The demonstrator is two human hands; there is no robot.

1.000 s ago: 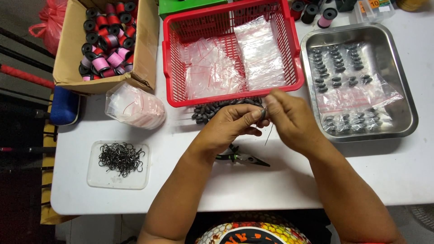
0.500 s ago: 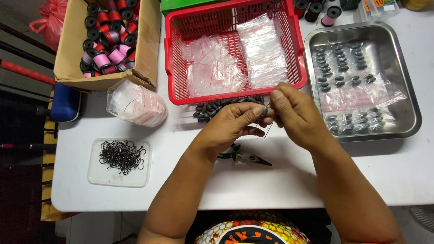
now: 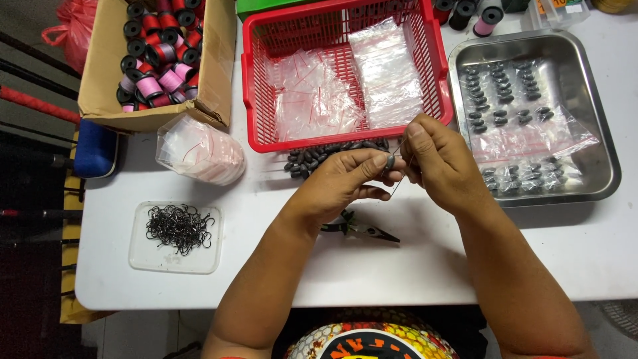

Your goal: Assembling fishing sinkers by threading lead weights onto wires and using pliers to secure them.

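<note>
Nearest the person, small pliers [image 3: 362, 229] lie on the white desk [image 3: 425, 272], just under the hands. Above them the left hand [image 3: 345, 183] pinches a small dark sinker [image 3: 389, 161] between fingertips, while the right hand [image 3: 438, 163] is closed on a thin line [image 3: 399, 183] beside it. The sinker looks hard, smooth and dense, best gripped across its middle; the line is limp and slippery. Farther off lie a pile of sinkers [image 3: 332, 154], then the red basket [image 3: 249, 100] of clear bags.
</note>
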